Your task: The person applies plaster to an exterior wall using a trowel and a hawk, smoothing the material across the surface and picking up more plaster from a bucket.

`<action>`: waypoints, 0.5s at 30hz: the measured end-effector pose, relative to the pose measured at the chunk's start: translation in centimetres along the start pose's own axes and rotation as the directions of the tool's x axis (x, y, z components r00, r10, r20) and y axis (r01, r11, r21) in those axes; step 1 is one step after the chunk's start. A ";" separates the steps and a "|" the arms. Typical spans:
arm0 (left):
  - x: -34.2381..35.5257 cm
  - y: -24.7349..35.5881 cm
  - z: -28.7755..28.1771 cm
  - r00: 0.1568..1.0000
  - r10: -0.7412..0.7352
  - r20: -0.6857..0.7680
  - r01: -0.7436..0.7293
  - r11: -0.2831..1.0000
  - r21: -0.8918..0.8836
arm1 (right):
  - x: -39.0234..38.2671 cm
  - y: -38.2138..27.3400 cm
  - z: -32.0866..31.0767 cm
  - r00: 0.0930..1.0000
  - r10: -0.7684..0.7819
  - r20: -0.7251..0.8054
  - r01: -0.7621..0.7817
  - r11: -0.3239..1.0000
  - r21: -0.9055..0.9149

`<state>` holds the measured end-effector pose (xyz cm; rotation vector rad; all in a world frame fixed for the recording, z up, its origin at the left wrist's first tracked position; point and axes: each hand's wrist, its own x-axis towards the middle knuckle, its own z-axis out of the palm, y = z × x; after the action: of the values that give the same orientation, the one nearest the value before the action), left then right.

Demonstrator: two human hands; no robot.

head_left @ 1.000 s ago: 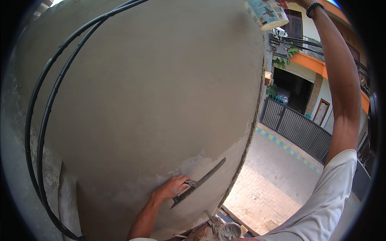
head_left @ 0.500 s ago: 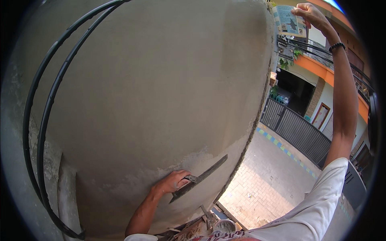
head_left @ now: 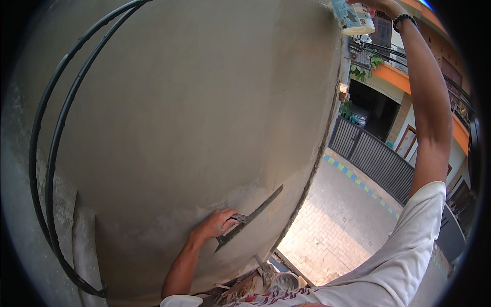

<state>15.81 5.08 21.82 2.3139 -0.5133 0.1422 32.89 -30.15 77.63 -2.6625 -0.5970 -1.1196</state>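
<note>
My left hand (head_left: 216, 224) grips the handle of a plastering trowel (head_left: 260, 209), its long grey blade held edge-on to me against the lower part of the grey plastered wall (head_left: 179, 117). Up at the top right, my right hand (head_left: 382, 6) holds a light blue and white printed tub (head_left: 353, 19) by its side, close to the wall's upper right edge. The tub's top is cut off by the picture's edge, so its contents are hidden. A darker, wet-looking band (head_left: 294, 56) runs down the wall beside it.
Two black cables (head_left: 53, 138) loop along the left. Below me lie boards and a bucket of grey mix (head_left: 285, 280). Past the wall's right edge are a paved street (head_left: 327, 225), a dark slatted gate (head_left: 368, 151) and a house with orange trim.
My right hand has moved the tub slightly left and up, turning it so its round base shows. My left hand and the trowel appear slightly higher against the wall.
</note>
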 end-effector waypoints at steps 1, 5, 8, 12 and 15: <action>0.0 0.0 0.1 1.000 0.007 -0.009 -0.007 1.000 -0.002 | -0.6 0.9 0.3 1.000 -0.025 -0.020 0.025 1.000 0.006; -0.5 -0.1 -0.1 1.000 0.008 -0.024 -0.008 1.000 0.010 | -2.2 2.5 2.4 0.970 -0.223 -0.094 0.206 0.965 -0.163; -0.1 -0.3 0.1 0.999 0.027 -0.021 -0.026 0.999 0.019 | -5.3 4.8 2.9 0.973 -0.199 -0.115 0.195 0.980 -0.046; -0.3 0.4 -0.1 1.000 -0.020 -0.013 0.020 1.000 -0.005 | -5.9 7.1 4.6 0.938 -0.340 -0.065 0.346 0.931 0.119; -0.1 -0.1 0.6 1.000 0.015 -0.005 -0.015 1.000 -0.020 | -8.1 3.3 1.9 0.901 -0.433 0.023 0.420 0.886 0.195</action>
<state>15.72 4.76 21.27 2.2898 -0.5275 0.1494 30.38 -34.82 70.38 -2.4763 -1.2845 -1.0115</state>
